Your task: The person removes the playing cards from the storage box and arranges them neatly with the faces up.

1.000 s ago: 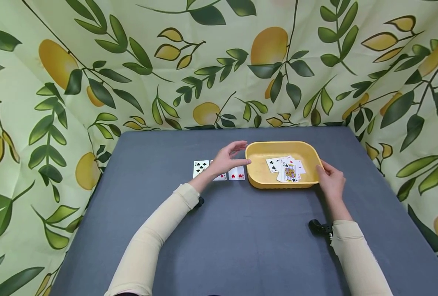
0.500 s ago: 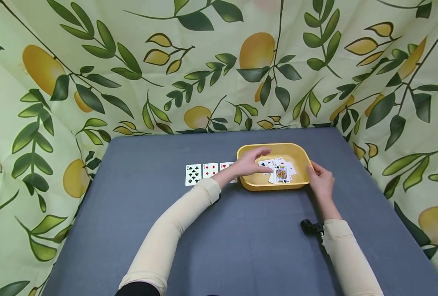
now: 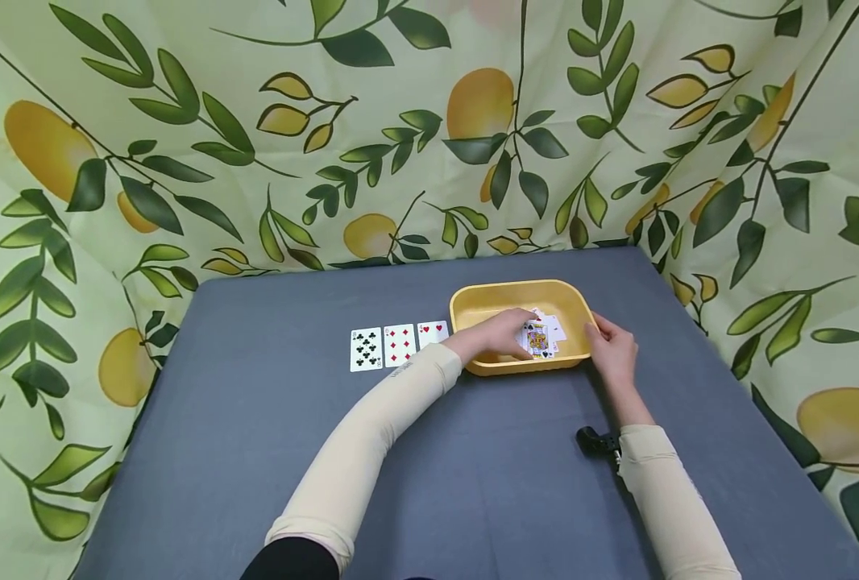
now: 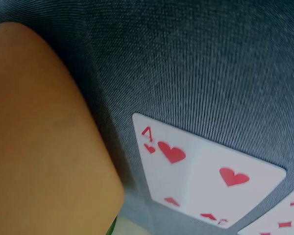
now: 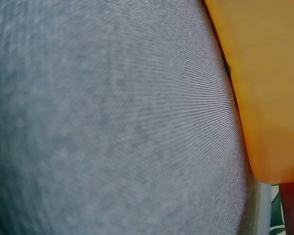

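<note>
A yellow oval tray [image 3: 473, 296] stands on the table, with several loose playing cards [image 3: 540, 338] inside, a face card uppermost. My left hand [image 3: 500, 332] reaches over the tray's left side, its thumb and fingers spread over the cards' left part; whether it touches them is hard to see. At the tray's right end my right hand [image 3: 613, 350] grips the rim. To the left of the tray lie three face-up cards in a row: a club card [image 3: 367, 349], a diamond card [image 3: 400, 345] and a four of hearts [image 4: 206, 169], the last partly behind my left forearm in the head view.
A grey-blue cloth covers the table [image 3: 255, 435]. Behind and beside it hangs a curtain [image 3: 400, 105] printed with leaves and fruit. A black wrist device [image 3: 596, 441] sticks out from my right forearm.
My left hand has moved right, from the tray's left rim to over the cards inside. The right hand keeps its grip on the tray. The whole head view has shifted slightly.
</note>
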Available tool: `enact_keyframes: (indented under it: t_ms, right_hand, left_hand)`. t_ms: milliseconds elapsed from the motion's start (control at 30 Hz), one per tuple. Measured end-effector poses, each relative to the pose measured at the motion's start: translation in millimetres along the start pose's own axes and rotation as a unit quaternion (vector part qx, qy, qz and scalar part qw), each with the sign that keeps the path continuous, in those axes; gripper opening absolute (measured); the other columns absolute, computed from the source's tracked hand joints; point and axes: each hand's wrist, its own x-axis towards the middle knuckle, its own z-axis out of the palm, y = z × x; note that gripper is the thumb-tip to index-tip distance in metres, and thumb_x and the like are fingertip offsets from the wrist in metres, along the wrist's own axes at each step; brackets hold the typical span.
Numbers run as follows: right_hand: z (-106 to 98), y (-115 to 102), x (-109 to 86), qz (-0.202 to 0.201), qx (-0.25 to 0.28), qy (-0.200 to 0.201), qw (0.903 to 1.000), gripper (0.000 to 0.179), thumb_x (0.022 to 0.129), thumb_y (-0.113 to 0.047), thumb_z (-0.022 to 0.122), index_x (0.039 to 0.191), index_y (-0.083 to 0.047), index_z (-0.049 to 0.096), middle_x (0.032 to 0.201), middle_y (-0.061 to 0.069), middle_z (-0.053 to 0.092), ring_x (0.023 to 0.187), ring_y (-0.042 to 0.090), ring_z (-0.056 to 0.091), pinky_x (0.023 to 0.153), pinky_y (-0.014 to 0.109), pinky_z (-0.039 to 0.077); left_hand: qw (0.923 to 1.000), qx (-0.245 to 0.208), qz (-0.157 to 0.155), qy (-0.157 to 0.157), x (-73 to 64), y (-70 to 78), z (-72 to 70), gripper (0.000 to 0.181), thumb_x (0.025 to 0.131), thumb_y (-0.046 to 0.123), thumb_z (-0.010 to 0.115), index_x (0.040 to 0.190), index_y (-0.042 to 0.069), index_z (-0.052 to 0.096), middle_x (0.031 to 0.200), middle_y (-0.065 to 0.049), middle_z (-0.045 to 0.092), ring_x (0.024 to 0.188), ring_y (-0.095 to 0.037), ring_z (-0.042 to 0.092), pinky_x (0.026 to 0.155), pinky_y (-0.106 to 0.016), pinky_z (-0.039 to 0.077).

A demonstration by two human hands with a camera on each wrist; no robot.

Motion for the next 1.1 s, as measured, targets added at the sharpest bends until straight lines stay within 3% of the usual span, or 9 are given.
enact_keyframes:
  t_ms: [333, 833, 1100]
  right_hand:
    - [6.4, -1.6, 1.4, -0.009, 0.002, -0.003, 1.0000, 0.043, 0.098, -0.030, 0.053, 0.135, -0.009, 0.059, 0.123, 0.013, 0.065, 0.103, 0.019, 0.064, 0.066, 0.005, 0.043]
    - [1.8, -2.8, -2.6, -0.001, 0.006, -0.004, 1.0000, 0.044, 0.099, -0.032, 0.052, 0.137, -0.009, 0.057, 0.127, 0.014, 0.063, 0.107, 0.022, 0.063, 0.069, 0.006, 0.045]
    - [2.1, -1.4, -2.0, 0.001, 0.000, 0.003, 1.0000, 0.044, 0.098, -0.033, 0.053, 0.135, -0.010, 0.059, 0.124, 0.014, 0.064, 0.087, 0.002, 0.061, 0.065, 0.005, 0.043]
  left_hand:
    - [0.9998, 0.016, -0.009, -0.003, -0.1, -8.5, 7.5, 0.075, 0.084, 0.024, 0.078, 0.142, -0.005, 0.041, 0.143, -0.016, 0.048, 0.135, -0.024, 0.041, 0.113, -0.020, 0.024]
    - [0.9993, -0.026, -0.021, 0.015, 0.8, -8.3, 7.1, 0.080, 0.077, 0.021, 0.084, 0.141, -0.003, 0.043, 0.142, -0.015, 0.048, 0.133, -0.023, 0.042, 0.112, -0.018, 0.024]
    - [0.9969, -0.065, -0.029, 0.034, -13.2, -8.2, -2.9, 0.085, 0.074, 0.023, 0.087, 0.143, 0.000, 0.042, 0.143, -0.012, 0.049, 0.133, -0.020, 0.042, 0.110, -0.018, 0.026]
